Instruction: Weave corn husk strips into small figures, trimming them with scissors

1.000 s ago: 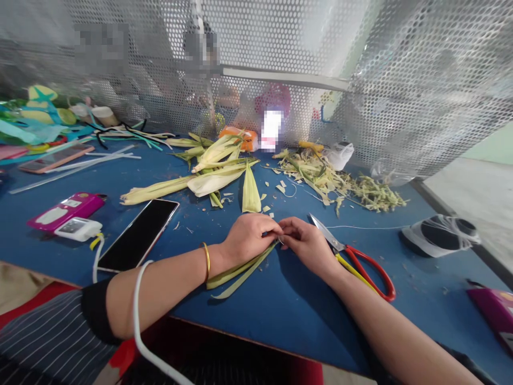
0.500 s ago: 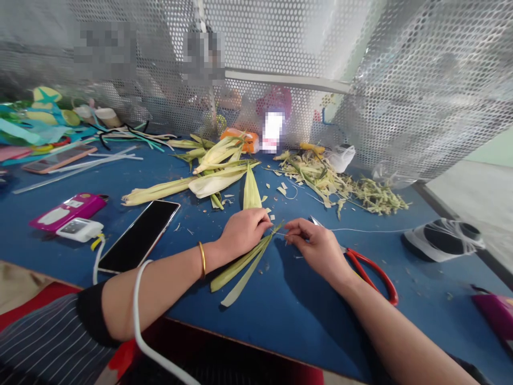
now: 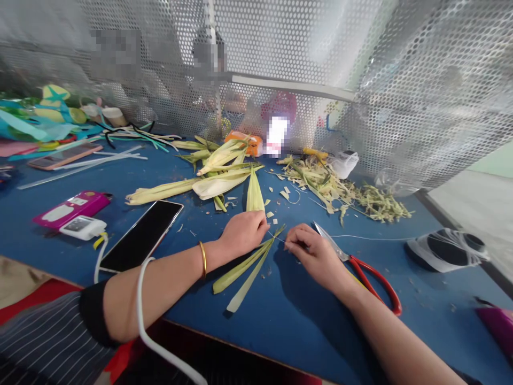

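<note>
My left hand (image 3: 243, 233) is closed, its fingertips pinched together, with a pale green corn husk (image 3: 255, 191) standing out beyond it. A thin white thread (image 3: 276, 237) runs from its fingertips to my right hand (image 3: 315, 251), whose thumb and fingers are pinched on the thread. Between and below the hands lie narrow green husk strips (image 3: 240, 272), gathered at their upper ends under the thread. Whether the left fingers also grip the husk is hidden. Red-handled scissors (image 3: 374, 278) lie partly behind my right hand and wrist.
A thread spool (image 3: 444, 248) stands at the right, its thread trailing left. Corn husks (image 3: 224, 171) and shredded husk scraps (image 3: 332, 184) lie at the back. On the left are a black-screened phone (image 3: 142, 235), a white device (image 3: 83, 227) and a purple packet (image 3: 72, 207). A perforated metal screen (image 3: 280, 48) borders the table.
The view has shifted slightly. My hands are a little farther apart, and the thread between them now shows as a straight line. My right fingers have curled in more closely.
</note>
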### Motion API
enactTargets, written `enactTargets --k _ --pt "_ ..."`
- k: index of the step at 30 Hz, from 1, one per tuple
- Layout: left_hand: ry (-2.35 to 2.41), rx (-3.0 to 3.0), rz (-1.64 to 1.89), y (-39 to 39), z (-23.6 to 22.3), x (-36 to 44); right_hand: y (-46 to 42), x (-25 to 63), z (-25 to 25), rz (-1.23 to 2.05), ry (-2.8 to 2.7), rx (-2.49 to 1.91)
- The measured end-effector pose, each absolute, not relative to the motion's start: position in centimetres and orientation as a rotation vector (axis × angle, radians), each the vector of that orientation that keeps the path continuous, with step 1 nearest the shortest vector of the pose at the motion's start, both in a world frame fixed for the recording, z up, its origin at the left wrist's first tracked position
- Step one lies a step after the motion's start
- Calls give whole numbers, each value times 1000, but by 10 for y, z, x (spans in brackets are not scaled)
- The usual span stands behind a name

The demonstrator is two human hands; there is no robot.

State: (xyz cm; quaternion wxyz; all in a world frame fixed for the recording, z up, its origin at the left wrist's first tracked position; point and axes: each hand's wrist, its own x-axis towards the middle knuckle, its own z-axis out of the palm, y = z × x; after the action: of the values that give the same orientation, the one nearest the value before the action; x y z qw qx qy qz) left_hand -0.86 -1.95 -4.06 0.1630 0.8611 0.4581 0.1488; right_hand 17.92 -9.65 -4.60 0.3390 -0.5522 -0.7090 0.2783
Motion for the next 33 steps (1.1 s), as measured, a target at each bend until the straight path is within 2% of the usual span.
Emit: enactTargets --k 7,11,16,27,33 --pt "1222 2440 488 -19 -45 -8 -99 170 -45 1029 -1902 -1091" --pt "1092 1961 602 -20 -42 -7 -97 173 -48 979 -1927 -1149" --pt "827 1415 538 -23 -36 -6 -94 176 -50 931 -1936 -1177" --pt "834 2089 529 -22 -41 -6 -97 172 -45 722 -2099 -1218" --pt "856 1939 474 -22 -39 -9 -94 174 -47 916 -1918 -1186"
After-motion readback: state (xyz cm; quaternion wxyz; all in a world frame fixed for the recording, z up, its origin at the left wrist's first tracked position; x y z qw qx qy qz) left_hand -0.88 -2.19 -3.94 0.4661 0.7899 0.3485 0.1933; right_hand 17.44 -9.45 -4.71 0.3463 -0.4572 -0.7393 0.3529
